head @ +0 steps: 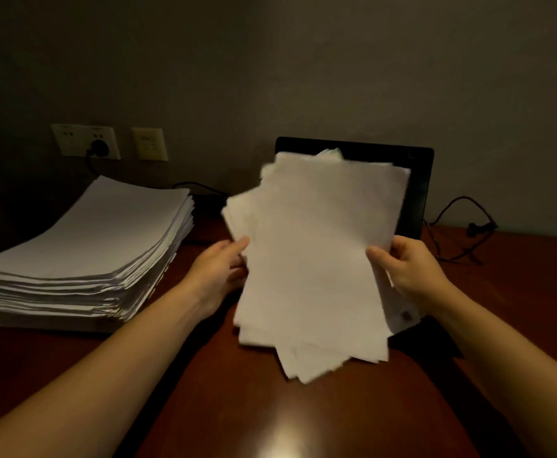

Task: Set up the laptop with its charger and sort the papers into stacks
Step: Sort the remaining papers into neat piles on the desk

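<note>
An uneven bundle of white papers (313, 259) is held above the wooden desk (270, 408), fanned out at its edges. My left hand (219, 272) grips its left edge, thumb on top. My right hand (409, 269) grips its right edge, thumb on the front sheet. Behind the bundle stands the open black laptop (419, 180), its screen mostly hidden by the sheets. A tall stack of white papers (98, 246) lies on the desk at the left. A black charger cable (462, 223) trails on the desk right of the laptop.
Two wall sockets sit on the wall behind the stack; the left socket (85, 140) has a black plug (98, 147) in it, with a cord running down behind the papers. The second socket (149, 143) is beside it.
</note>
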`<action>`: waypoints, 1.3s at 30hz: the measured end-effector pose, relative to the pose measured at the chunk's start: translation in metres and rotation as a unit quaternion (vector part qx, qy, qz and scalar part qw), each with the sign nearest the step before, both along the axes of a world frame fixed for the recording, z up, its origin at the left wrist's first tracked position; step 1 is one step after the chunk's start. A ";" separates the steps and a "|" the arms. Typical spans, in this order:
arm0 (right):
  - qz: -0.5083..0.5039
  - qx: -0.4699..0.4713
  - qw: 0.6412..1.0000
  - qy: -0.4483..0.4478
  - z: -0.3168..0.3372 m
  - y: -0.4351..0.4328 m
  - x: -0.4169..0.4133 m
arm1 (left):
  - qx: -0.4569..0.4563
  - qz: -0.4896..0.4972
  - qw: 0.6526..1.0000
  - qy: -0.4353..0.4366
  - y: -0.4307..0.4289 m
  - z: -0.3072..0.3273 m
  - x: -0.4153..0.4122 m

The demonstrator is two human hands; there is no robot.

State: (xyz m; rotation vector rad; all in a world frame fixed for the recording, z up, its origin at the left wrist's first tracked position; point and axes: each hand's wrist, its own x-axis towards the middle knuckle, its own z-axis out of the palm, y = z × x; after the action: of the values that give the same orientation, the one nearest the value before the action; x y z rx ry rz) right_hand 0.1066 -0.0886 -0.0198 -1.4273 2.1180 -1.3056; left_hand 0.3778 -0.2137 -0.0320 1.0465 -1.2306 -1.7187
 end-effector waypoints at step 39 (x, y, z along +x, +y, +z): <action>-0.011 -0.260 0.962 -0.081 0.043 -0.019 0.042 | -0.330 0.099 0.938 -0.049 0.026 0.019 -0.036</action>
State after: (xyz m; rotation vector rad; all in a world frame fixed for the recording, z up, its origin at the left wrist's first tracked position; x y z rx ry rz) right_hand 0.1484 -0.1073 0.0233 -1.4115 1.7619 -2.0182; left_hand 0.3421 -0.1881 -0.0129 0.8074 -1.5530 -0.9878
